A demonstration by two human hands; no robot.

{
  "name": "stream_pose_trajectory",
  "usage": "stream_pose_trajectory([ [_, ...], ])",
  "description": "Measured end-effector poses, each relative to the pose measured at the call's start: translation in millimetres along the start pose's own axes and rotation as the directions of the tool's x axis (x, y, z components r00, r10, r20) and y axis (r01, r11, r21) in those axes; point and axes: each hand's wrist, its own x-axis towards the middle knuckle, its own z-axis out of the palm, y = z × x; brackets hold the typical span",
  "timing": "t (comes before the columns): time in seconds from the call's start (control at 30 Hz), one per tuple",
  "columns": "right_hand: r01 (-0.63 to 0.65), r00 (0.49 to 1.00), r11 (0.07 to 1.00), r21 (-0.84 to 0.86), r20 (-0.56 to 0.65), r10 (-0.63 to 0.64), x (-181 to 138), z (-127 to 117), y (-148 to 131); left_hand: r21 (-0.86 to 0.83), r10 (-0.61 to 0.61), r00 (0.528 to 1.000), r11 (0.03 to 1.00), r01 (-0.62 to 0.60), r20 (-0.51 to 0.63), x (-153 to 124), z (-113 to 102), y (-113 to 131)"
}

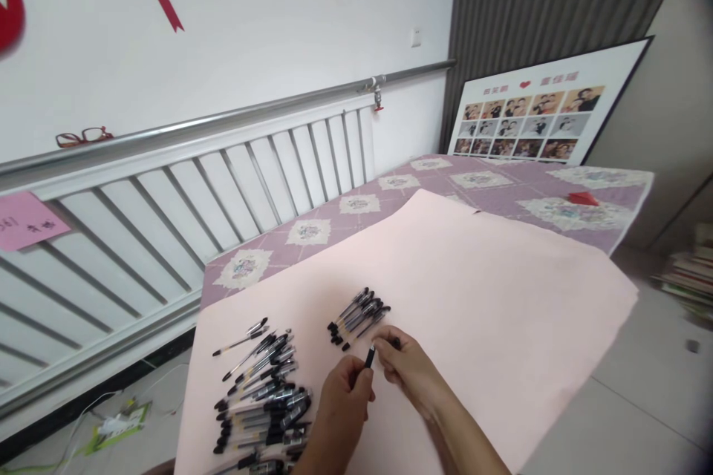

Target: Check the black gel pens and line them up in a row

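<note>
Two bunches of clear-barrelled pens with black ends lie on a pink sheet. My left hand is closed on a pen, whose black grip section and pale tip stick up from the fingers; the rest is hidden in the hand. Facing it, my right hand is pinched close to that tip. A small black piece, which looks like a pen cap, shows between its fingers. Just beyond both hands lies the smaller pile of pens, roughly lined up. The larger, looser pile of pens spreads left of my left hand.
The pink sheet covers most of a table with a purple patterned cloth. A red folded paper lies at the far right corner. A white radiator runs along the left wall; a photo board leans behind.
</note>
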Motion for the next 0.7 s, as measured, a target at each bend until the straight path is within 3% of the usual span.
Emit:
stream_pose_trajectory([
  [0.33,0.044,0.999,0.978,-0.204,0.020,-0.040,-2.6,2.4,-4.3,-0.105,-0.010,1.000,0.994,0.012,0.016,4.4,2.8,1.6],
  [0.57,0.022,0.996,0.990,-0.142,0.094,-0.009,-6.2,0.9,-9.4,-0.165,-0.044,0.994,0.985,0.060,0.098,5.6,2.6,1.5],
  [0.7,-0.006,0.997,0.994,-0.109,0.074,0.014,-7.9,3.0,-12.1,-0.186,-0.042,0.995,0.981,0.059,0.091,4.4,2.9,4.9],
])
